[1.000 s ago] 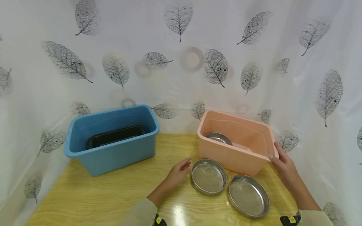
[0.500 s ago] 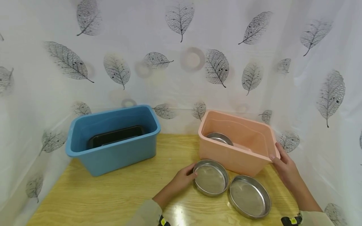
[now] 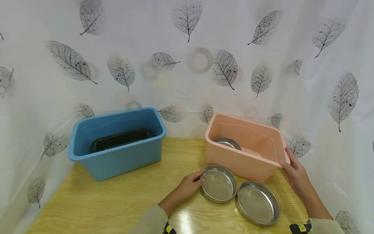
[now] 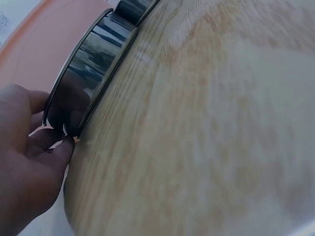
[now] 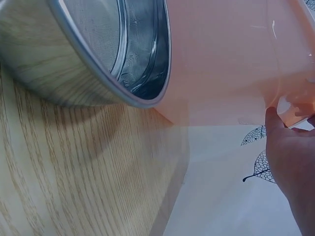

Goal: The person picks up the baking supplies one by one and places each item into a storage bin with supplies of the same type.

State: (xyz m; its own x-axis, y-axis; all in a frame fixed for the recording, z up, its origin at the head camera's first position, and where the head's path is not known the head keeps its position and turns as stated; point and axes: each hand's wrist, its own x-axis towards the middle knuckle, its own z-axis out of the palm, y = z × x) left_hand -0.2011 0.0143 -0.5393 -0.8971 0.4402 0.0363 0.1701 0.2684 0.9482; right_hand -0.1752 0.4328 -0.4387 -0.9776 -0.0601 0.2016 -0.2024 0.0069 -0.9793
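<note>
My left hand [image 3: 188,188] grips the left side of a round metal cake pan [image 3: 219,186] on the table. In the left wrist view its fingers are at the pan's upper rim and the thumb is low by its side wall. A second round cake pan [image 3: 258,203] lies close to the right of the first. With my right hand [image 3: 295,172] I hold the right end of a peach plastic bin [image 3: 233,159], thumb on the near side and fingers on the outer end. Inside that bin sits another round pan [image 3: 228,143], partly hidden by the front wall.
A blue plastic bin [image 3: 128,159] stands at the left back with a black rectangular pan [image 3: 121,139] inside. The wood-grain table [image 3: 117,201] runs back to a white curtain [image 3: 187,91] printed with leaves, which also hangs along both sides.
My left hand moved right and took hold of the near pan's left rim, shifting the pan slightly. My right hand has stayed on the peach bin.
</note>
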